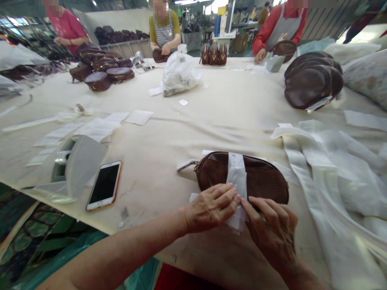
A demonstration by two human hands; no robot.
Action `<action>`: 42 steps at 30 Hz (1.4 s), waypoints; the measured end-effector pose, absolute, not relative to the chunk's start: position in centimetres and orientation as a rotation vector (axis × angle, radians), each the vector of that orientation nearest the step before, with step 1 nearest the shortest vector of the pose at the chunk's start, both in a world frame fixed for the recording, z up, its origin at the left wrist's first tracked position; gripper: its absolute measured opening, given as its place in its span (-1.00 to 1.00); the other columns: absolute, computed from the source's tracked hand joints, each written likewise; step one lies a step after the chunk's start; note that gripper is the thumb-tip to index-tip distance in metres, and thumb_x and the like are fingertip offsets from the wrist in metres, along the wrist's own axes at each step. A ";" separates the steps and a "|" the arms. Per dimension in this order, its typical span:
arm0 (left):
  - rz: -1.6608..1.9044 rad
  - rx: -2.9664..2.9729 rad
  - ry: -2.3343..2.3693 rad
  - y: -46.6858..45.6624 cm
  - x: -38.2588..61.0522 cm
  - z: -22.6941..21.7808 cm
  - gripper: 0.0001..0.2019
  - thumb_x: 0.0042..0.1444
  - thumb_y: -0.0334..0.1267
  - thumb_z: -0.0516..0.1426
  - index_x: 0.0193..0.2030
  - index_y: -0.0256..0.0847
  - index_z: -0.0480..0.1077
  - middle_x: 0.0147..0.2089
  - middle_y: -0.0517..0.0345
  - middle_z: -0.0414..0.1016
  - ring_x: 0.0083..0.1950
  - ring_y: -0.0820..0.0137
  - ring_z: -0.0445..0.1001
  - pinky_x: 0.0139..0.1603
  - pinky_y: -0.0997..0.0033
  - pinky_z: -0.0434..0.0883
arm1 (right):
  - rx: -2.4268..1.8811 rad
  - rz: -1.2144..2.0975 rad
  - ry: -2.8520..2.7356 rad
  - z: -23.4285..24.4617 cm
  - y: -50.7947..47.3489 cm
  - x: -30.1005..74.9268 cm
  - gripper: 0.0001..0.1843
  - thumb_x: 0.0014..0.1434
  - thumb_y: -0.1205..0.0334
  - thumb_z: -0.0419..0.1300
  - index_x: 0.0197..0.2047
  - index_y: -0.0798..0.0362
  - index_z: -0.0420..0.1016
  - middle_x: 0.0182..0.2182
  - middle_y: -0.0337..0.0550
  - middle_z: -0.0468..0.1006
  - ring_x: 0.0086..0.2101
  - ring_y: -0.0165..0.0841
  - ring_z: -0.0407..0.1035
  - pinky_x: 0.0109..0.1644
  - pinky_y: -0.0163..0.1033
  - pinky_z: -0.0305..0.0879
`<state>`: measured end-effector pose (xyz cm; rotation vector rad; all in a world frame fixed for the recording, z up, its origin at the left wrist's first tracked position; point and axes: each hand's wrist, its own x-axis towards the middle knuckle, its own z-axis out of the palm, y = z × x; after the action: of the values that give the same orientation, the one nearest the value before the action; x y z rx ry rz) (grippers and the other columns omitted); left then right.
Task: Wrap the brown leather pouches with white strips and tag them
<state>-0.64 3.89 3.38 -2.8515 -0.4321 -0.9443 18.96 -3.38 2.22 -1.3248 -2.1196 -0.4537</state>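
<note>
A brown leather pouch (260,179) lies on the cream table cover (211,117) near the front edge. A white paper strip (237,173) is wrapped across its middle and hangs over the near side. My left hand (211,207) presses on the strip's lower end from the left, fingers together and bent. My right hand (272,225) meets it from the right, fingertips pinching the same strip against the pouch. A small white tag (185,164) sticks out at the pouch's zipper end.
A phone (105,185) and a tape dispenser (75,165) sit front left. White paper strips (326,161) pile at right. Stacked brown pouches (311,80) are far right, more bags (102,68) far left, a plastic bag (179,72) in the middle. Other people work across the table.
</note>
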 end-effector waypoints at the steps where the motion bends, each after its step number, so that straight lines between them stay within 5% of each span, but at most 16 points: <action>1: -0.948 -2.846 -0.421 3.9 -0.6 3.2 -0.75 0.28 -0.41 -0.03 0.03 -0.51 0.29 0.02 -0.21 0.42 0.20 0.15 0.33 0.17 0.19 0.41 | -1.299 -0.442 -2.108 2.1 -3.3 19.0 -0.68 0.23 0.39 0.10 0.05 0.02 0.39 -0.09 -0.03 0.50 -0.03 -0.24 0.31 0.12 -0.05 0.12; 8: -1.122 -2.795 -0.427 4.3 -0.3 2.2 -0.76 0.31 -0.40 -0.10 -0.02 -0.47 0.30 0.00 -0.21 0.45 0.24 0.14 0.27 0.13 0.19 0.45 | -1.187 -0.415 -2.078 1.8 -2.1 19.0 -0.74 0.21 0.47 0.13 -0.05 0.09 0.45 -0.10 0.01 0.51 -0.03 -0.23 0.36 0.10 -0.04 0.21; 21: -1.140 -2.699 -0.351 4.4 -0.2 2.3 -0.94 0.22 -0.38 0.09 -0.24 -0.35 0.33 -0.05 -0.20 0.47 0.16 0.11 0.37 0.04 0.19 0.50 | -1.128 -0.383 -2.065 1.8 -1.7 19.3 -0.71 0.14 0.48 0.19 -0.07 0.03 0.44 -0.10 -0.01 0.48 -0.07 -0.22 0.36 0.03 -0.06 0.23; 28: -1.132 -2.704 -0.335 4.4 -0.1 2.2 -0.92 0.22 -0.39 0.08 -0.20 -0.39 0.34 -0.04 -0.25 0.46 0.19 0.05 0.33 0.04 0.16 0.50 | -1.080 0.041 -2.174 3.6 -2.3 20.2 -0.61 0.20 0.38 -0.06 0.05 0.09 0.40 0.04 0.05 0.37 0.04 -0.12 0.26 0.07 0.03 0.15; 33: -1.135 -2.721 -0.340 4.3 -0.2 2.4 -0.87 0.25 -0.38 0.03 -0.17 -0.42 0.34 -0.04 -0.29 0.46 0.22 0.03 0.28 0.05 0.15 0.49 | -1.238 -0.038 -2.064 3.8 -2.2 19.3 -0.81 0.17 0.21 0.20 -0.13 0.03 0.46 -0.12 -0.03 0.44 -0.10 -0.19 0.33 0.00 -0.06 0.15; 42: -1.086 -2.889 -0.358 4.4 -0.8 2.9 -0.76 0.23 -0.43 -0.05 -0.04 -0.50 0.31 0.03 -0.34 0.40 0.27 0.03 0.21 0.16 0.09 0.41 | -1.276 -0.186 -1.975 2.8 -1.4 18.7 -0.89 0.15 0.26 0.25 -0.21 0.01 0.47 -0.22 -0.08 0.48 -0.21 -0.25 0.33 -0.09 -0.13 0.15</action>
<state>-0.77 4.41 2.92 -2.8886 -0.3581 -1.0860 18.71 -1.39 2.81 -1.2763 -1.9750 -0.1857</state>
